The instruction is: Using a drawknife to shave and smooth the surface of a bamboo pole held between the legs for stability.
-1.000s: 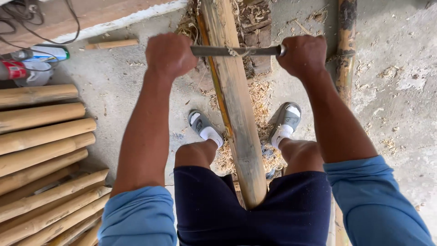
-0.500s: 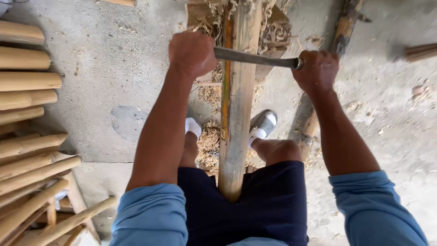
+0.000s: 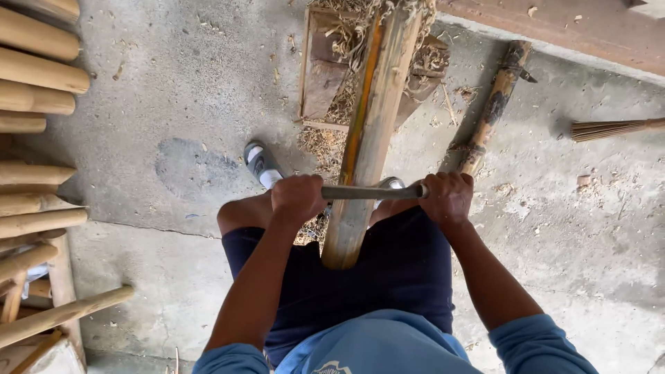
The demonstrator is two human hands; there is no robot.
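The concrete floor carries everything here, with a stack of peeled poles along its left edge. Across the middle runs the bamboo pole — its far end propped on a low wooden block amid shavings, its near end between the person's knees. It looks long, stiff and fairly heavy, its skin smooth and likely slippery, so it wants bracing at both ends rather than gripping mid-length. A darker, rougher pole lies just beside it to the right. Across the bamboo lies the metal drawknife, thin and rigid — best held at its ends. The left hand and right hand are each clenched round one end of it, apart, one either side of the pole.
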